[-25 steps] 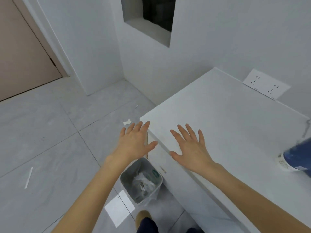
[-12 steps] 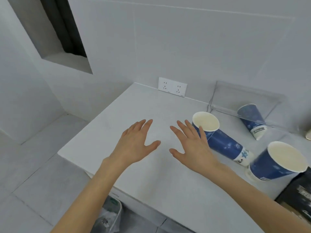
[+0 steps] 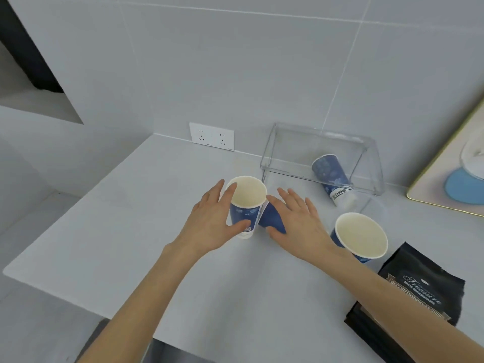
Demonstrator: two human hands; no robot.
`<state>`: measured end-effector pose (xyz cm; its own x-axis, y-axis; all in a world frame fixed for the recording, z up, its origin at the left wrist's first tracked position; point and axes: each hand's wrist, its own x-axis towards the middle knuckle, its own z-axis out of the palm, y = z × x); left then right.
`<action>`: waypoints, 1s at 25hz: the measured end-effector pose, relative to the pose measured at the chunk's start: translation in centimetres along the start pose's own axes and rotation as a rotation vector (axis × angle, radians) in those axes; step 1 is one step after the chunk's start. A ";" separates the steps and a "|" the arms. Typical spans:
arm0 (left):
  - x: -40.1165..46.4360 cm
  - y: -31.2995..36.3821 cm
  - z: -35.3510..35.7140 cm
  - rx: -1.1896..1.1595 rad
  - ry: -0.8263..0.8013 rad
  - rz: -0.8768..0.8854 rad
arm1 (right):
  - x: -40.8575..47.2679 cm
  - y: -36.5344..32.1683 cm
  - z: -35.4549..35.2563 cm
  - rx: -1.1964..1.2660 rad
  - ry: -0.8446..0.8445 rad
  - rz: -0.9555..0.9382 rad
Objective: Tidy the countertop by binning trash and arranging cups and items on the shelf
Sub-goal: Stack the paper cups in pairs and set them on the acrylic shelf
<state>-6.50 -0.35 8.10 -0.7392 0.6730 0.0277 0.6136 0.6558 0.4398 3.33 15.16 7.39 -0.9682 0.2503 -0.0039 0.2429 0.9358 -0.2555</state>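
Head camera looked down on a white countertop (image 3: 146, 231) set against a grey tiled wall. Near the middle stood an upright blue paper cup (image 3: 245, 205) with a cream inside. The left hand (image 3: 212, 226) curved around that cup, fingers spread along its far-left side and thumb across the front near the base; whether it gripped firmly could not be told. Just right of it a second blue cup (image 3: 271, 221) lay tipped, its rim touching the upright cup. The right hand (image 3: 298, 224) rested open over this tipped cup, fingers spread and apart, clamped on nothing. Further right stood a third blue cup (image 3: 360, 238), tilted toward the camera in the wide-angle view. Behind it sat a clear acrylic shelf (image 3: 322, 158) at the wall, with a fourth blue cup (image 3: 331, 176) lying beneath it. A black coffee bag (image 3: 419, 292) lay at the right edge, partly under the right forearm. A double wall socket (image 3: 211, 136) sat at the counter's back edge.
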 end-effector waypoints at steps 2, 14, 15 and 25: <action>0.9 0.1 0.5 -0.001 -0.013 0.014 | 1.1 0.9 0.7 0.005 -0.047 0.054; 6.5 -1.8 3.2 -0.102 -0.094 0.070 | 8.0 2.7 4.1 -0.165 -0.306 0.196; 6.7 -2.0 3.2 -0.125 -0.081 0.082 | 8.1 3.1 4.1 -0.144 -0.299 0.195; 6.8 -4.3 2.5 -0.180 -0.076 0.070 | 6.6 4.0 0.0 0.296 0.120 0.206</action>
<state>-13.46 2.29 4.12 -0.6692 0.7431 -0.0007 0.5984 0.5395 0.5923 -2.05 20.57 6.31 -0.8824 0.4698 0.0242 0.3873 0.7547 -0.5296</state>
